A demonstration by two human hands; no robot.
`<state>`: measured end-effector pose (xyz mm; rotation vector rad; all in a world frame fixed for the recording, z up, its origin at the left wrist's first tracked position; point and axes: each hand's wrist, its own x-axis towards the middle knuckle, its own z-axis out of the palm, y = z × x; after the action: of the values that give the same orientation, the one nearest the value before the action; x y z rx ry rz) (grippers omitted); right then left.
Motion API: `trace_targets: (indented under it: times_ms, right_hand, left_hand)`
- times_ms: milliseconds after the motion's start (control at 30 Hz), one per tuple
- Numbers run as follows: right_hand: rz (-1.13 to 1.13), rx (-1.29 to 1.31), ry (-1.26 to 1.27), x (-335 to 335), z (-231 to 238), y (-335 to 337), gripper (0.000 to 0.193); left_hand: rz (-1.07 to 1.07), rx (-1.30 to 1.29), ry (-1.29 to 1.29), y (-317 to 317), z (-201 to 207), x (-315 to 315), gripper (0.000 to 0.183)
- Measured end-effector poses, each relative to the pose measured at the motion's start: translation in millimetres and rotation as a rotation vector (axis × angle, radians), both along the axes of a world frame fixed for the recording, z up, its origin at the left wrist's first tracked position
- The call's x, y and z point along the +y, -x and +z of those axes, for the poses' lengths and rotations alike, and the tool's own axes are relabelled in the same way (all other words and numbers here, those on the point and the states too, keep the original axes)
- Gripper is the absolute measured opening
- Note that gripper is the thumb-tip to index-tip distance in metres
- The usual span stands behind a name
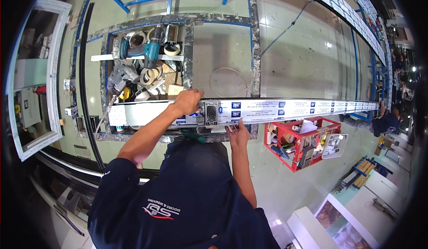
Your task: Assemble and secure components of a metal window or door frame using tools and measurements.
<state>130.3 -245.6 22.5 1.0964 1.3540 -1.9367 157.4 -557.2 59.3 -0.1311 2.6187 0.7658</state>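
A long metal profile (267, 110), covered in white printed protective film, lies crosswise in front of me. My left hand (189, 102) reaches over it from above, fingers bent round its far edge. My right hand (239, 133) grips the near edge, thumb towards the top face and fingers partly hidden below. Between my hands a short cut piece of profile (211, 114), with a dark hollow end and a silver rim, sits across the long profile. Blue handwritten marks show on the film beside it.
Beyond the profile, a bench tray holds a teal cordless drill (151, 48), tape rolls (149, 75) and loose tools. A red tool crate (294, 144) stands at the right. A white window frame (55, 71) is at the left. Another person (387, 123) is by the profile's far right end.
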Motion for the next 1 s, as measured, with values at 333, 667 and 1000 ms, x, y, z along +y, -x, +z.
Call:
trace_targets:
  times_ms: [333, 667, 1000]
  right_hand:
    - [-0.19, 0.006, -0.807, 27.7, -121.9, 38.8, 0.064]
    - [-0.125, -0.074, -0.72, -38.6, -54.5, 31.6, 0.065]
    - [0.33, 0.304, -0.997, -38.7, -71.2, 9.1, 0.034]
  left_hand:
    - [-0.081, 0.095, -0.024, 59.9, -79.7, 19.2, 0.042]
    - [0.054, -0.061, 0.011, 10.7, -46.2, -6.0, 0.058]
    - [-0.001, -0.115, 0.018, 3.7, -22.4, -5.3, 0.059]
